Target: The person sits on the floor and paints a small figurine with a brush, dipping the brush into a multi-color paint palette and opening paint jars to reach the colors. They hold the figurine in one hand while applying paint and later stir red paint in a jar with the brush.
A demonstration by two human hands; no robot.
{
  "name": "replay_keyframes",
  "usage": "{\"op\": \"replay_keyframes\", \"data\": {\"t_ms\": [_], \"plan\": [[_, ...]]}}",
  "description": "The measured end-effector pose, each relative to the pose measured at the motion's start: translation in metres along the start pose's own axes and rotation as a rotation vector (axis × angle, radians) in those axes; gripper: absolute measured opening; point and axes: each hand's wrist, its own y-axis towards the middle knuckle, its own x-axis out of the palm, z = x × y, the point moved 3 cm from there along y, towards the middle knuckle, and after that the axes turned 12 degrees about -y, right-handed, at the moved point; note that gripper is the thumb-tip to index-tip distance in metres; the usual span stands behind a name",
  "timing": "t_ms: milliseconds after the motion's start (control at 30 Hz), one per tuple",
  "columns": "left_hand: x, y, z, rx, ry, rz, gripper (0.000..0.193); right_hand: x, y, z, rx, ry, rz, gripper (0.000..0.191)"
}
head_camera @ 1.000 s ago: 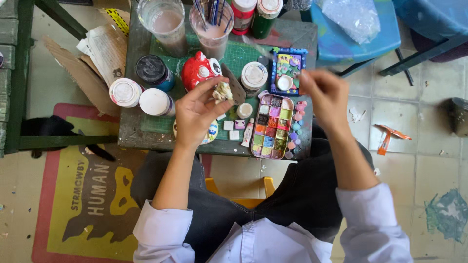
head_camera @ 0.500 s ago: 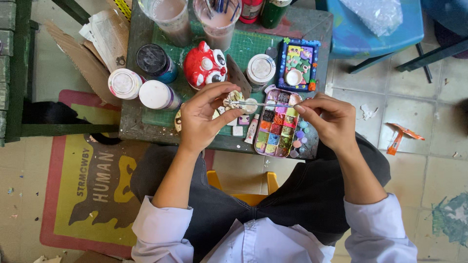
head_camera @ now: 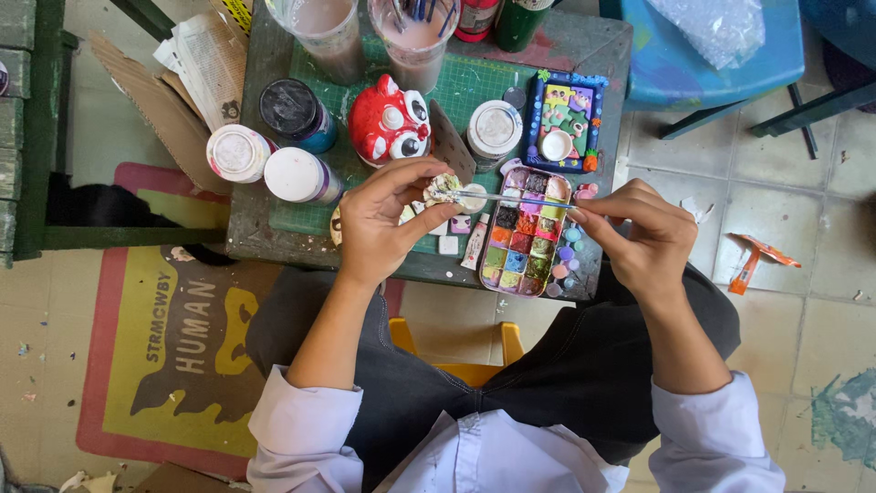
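Observation:
My left hand pinches a small pale figurine over the front of a small green-matted table. My right hand grips a thin paintbrush whose tip touches the figurine. Just below the brush lies a paint palette with several coloured wells. A red-and-white cat figure stands behind my left hand.
Paint jars and two cups of murky water crowd the table. A small decorated blue frame sits at right. Cardboard and newspaper lean at left; a blue chair stands at right; a yellow-red floor mat lies at left.
My right hand came down from above the palette to meet the left, bringing the brush tip onto the figurine. The view has shifted slightly.

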Motion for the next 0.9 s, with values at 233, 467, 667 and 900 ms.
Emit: {"op": "replay_keyframes", "data": {"t_ms": [233, 467, 667, 900], "plan": [[-0.002, -0.0004, -0.0044, 0.0, -0.047, 0.006, 0.046, -0.0016, -0.0038, 0.004, -0.089, -0.018, 0.013, 0.017], [-0.001, -0.002, -0.0018, -0.03, -0.097, -0.004, 0.049, 0.0028, -0.0037, 0.0035, -0.113, -0.005, 0.004, 0.017], [0.0059, -0.0037, 0.0032, -0.064, -0.127, -0.042, 0.059, -0.0031, -0.0036, 0.0011, -0.114, -0.032, -0.021, 0.015], [0.0026, -0.0034, 0.0005, -0.057, -0.045, -0.04, 0.051, -0.0045, -0.0034, 0.0018, -0.031, -0.027, -0.09, 0.012]]}}
